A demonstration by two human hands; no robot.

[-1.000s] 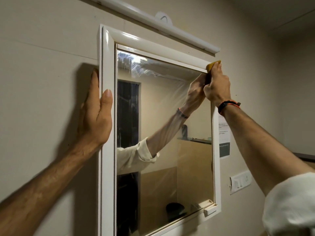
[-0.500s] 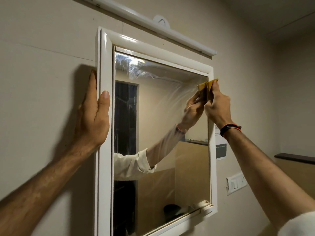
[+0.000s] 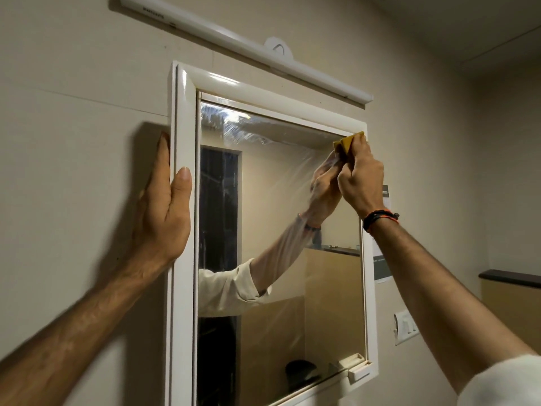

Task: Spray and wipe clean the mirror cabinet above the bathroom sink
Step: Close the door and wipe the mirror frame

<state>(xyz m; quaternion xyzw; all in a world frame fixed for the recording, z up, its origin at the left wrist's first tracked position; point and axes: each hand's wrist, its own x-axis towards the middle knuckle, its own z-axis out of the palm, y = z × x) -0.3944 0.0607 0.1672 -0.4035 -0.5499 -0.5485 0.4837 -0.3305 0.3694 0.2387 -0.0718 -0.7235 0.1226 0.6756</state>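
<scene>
The white-framed mirror cabinet (image 3: 183,200) hangs on the beige wall and fills the middle of the view. Its glass (image 3: 278,259) shows wet smears near the top and reflects my arm. My right hand (image 3: 361,177) grips a folded yellow cloth (image 3: 348,143) and presses it against the glass at the top right corner. My left hand (image 3: 164,212) holds the cabinet's left frame edge, fingers behind the side and thumb on the front.
A long white tube light (image 3: 248,45) runs along the wall above the cabinet. To the right are a paper notice (image 3: 382,259), a white switch plate (image 3: 405,328) and a dark ledge (image 3: 509,276). A small white handle (image 3: 358,373) sits at the door's lower right.
My right hand slid the cloth down from the top right corner, then back up toward it. The left hand kept its hold on the frame.
</scene>
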